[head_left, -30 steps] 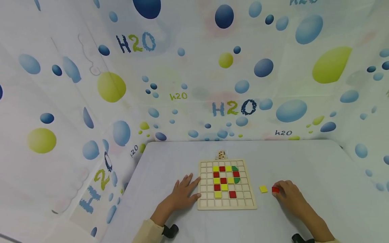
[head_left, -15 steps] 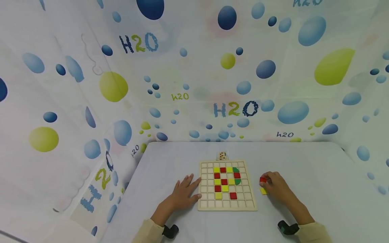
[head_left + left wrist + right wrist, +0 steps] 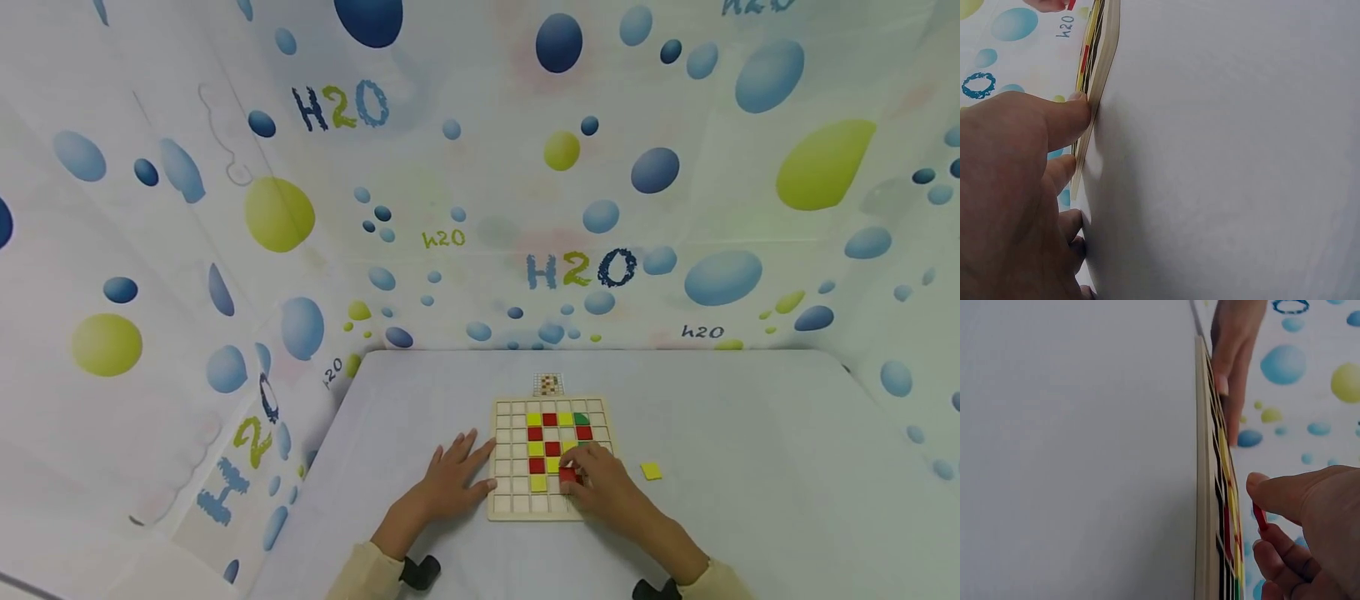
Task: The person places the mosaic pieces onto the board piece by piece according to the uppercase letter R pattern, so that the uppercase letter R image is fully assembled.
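My right hand pinches a red square tile between thumb and fingertips, close over the lower middle of a wooden grid board. Red and yellow square tiles fill several of the board's cells, with a green rounded piece near its upper right. The hand covers part of the board's right side. My left hand lies with spread fingers at the board's left edge, its thumb and index finger touching the frame. In the left wrist view, the thumb presses on the board's rim.
A yellow square tile lies on the white tabletop to the right of the board. A small printed pattern card sits against the board's far edge. Behind the table hangs a white sheet with blue and green dots.
My right hand has carried the red tile leftward, from the tabletop past the yellow tile to over the board. My left hand has stayed at the board's edge.
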The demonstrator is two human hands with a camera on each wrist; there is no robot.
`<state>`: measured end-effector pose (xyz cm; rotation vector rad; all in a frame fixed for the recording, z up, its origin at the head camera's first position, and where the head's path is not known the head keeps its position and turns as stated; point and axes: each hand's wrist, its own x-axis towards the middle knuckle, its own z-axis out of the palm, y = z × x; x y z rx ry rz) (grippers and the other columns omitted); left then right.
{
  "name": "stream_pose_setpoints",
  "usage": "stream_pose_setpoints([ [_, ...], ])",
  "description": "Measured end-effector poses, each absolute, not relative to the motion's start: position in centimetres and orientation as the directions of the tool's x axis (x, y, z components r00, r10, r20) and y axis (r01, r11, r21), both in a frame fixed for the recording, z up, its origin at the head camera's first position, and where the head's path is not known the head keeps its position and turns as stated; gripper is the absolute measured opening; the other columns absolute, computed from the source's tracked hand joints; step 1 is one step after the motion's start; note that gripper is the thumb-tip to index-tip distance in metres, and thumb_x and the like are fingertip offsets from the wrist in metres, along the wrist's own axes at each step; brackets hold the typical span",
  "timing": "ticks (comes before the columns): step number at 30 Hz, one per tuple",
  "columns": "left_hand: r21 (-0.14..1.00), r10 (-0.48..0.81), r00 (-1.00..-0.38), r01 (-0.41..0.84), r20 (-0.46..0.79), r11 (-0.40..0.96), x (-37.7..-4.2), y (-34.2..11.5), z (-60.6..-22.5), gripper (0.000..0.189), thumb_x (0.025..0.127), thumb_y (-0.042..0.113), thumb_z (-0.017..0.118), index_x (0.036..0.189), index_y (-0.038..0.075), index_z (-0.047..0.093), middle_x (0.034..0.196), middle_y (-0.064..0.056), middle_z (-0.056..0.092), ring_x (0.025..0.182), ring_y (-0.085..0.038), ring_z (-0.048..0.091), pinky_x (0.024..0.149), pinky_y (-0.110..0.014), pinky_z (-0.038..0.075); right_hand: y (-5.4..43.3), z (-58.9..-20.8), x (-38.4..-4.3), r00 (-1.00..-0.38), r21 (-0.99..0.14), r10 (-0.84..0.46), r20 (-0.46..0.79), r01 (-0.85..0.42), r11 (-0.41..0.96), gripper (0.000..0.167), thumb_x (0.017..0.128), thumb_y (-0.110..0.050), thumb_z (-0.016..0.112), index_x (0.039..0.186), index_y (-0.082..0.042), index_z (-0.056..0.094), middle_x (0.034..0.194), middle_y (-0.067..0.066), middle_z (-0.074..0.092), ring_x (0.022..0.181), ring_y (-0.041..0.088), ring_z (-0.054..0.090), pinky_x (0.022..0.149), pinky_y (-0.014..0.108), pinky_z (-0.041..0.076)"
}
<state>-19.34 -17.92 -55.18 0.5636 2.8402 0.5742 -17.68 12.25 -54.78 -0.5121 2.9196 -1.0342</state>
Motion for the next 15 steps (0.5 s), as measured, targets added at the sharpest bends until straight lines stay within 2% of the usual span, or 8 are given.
stream_pose_setpoints([
  [3, 0.406, 0.401, -0.910, 0.328, -0.109, 0.853, -19.4, -18.0, -55.1, 0.070, 0.105, 0.054, 0.056, 0.165, 0.023, 0.038, 0.174, -0.016, 0.026, 0.161, -0.041, 0.022, 0.124, -0.072, 0.015, 11.2, -54.8, -17.3, -0.903, -0.598, -0.397, 0.163, -0.410, 0.688, 0.022, 0.091, -0.024, 0.085, 0.106, -0.024, 0.069, 0.099, -0.010, 0.057, 0.092, 0.008, 0.048, 0.078, 0.026, 0.047],
  [7, 0.406, 0.406, -0.908, 0.333, -0.106, 0.851, -19.3, -18.0, -55.0, 0.070, 0.105, 0.054, 0.056, 0.165, 0.022, 0.039, 0.173, -0.017, 0.026, 0.161, -0.042, 0.023, 0.124, -0.073, 0.016, 10.0, -54.9, -16.6, -0.837, -0.548, -0.507, 0.204, -0.527, 0.650, 0.016, 0.093, -0.026, 0.083, 0.101, -0.025, 0.070, 0.099, -0.012, 0.057, 0.091, 0.006, 0.049, 0.079, 0.027, 0.047],
  [11, 0.421, 0.417, -0.903, 0.342, -0.100, 0.840, -19.2, -18.0, -54.8, 0.070, 0.105, 0.053, 0.056, 0.165, 0.021, 0.039, 0.173, -0.019, 0.026, 0.160, -0.043, 0.023, 0.123, -0.074, 0.016, 9.2, -55.0, -16.1, -0.805, -0.505, -0.553, 0.213, -0.575, 0.643, 0.016, 0.093, -0.026, 0.084, 0.102, -0.026, 0.071, 0.102, -0.014, 0.059, 0.091, 0.004, 0.047, 0.082, 0.029, 0.046],
  [15, 0.420, 0.419, -0.903, 0.344, -0.099, 0.840, -19.1, -17.9, -54.5, 0.070, 0.105, 0.052, 0.057, 0.165, 0.020, 0.039, 0.173, -0.019, 0.027, 0.160, -0.043, 0.023, 0.123, -0.074, 0.016, 9.1, -54.9, -15.9, -0.807, -0.481, -0.554, 0.203, -0.575, 0.662, 0.016, 0.093, -0.026, 0.083, 0.104, -0.026, 0.072, 0.101, -0.014, 0.060, 0.089, 0.004, 0.046, 0.080, 0.029, 0.045],
])
